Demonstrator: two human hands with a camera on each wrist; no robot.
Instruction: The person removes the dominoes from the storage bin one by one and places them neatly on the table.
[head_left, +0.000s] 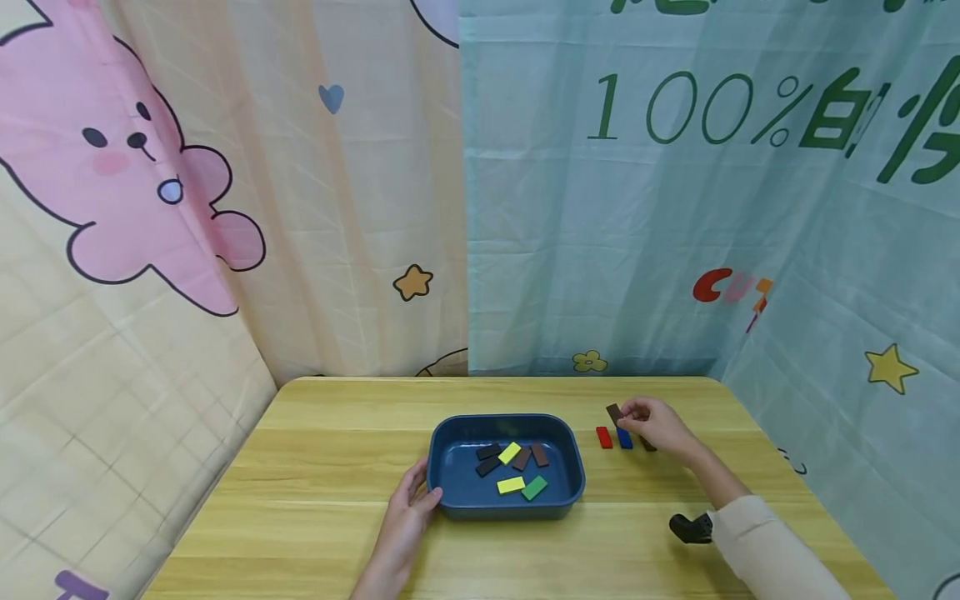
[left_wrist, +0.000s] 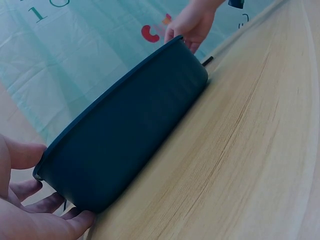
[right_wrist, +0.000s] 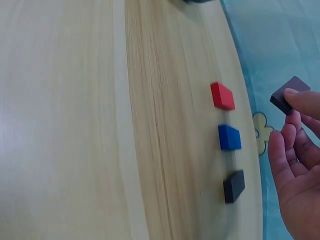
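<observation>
A dark blue rectangular tub (head_left: 510,512) stands on the table with several black, brown, yellow and green blocks in it. My left hand (head_left: 406,515) holds the tub's left end, thumb at the rim and fingers against the wall in the left wrist view. Right of the tub, my right hand (head_left: 660,427) pinches a dark brown block (right_wrist: 290,94) between thumb and fingers, above the table. Below that hand lie a red block (right_wrist: 222,96), a blue block (right_wrist: 229,137) and a black-looking block (right_wrist: 234,186), spaced apart in a row.
The wooden table (head_left: 315,483) ends at printed curtains (head_left: 585,250) behind and on both sides. A black object (head_left: 690,528), partly covered by the right sleeve (head_left: 772,542), shows near the right forearm.
</observation>
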